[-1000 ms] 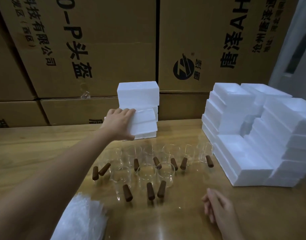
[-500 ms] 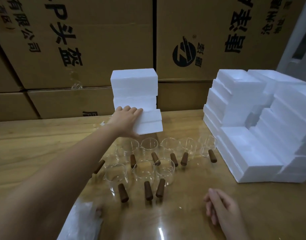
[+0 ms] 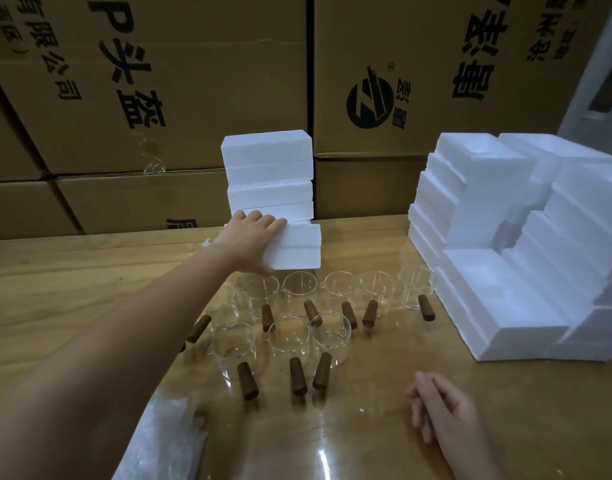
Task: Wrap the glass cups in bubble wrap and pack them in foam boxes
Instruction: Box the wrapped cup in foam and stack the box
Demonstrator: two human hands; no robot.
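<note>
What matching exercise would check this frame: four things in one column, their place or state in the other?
Things:
1. left hand
2. right hand
3. bubble wrap
4. glass cups

Place or state:
a. standing in rows mid-table, brown handles toward the camera
b. lying at the near left, by the forearm
c. idle at the near right, fingers relaxed, holding nothing
d. gripping a foam box in front of the back stack

Pairs: 1-d, 2-c, 3-b, 4-a
</note>
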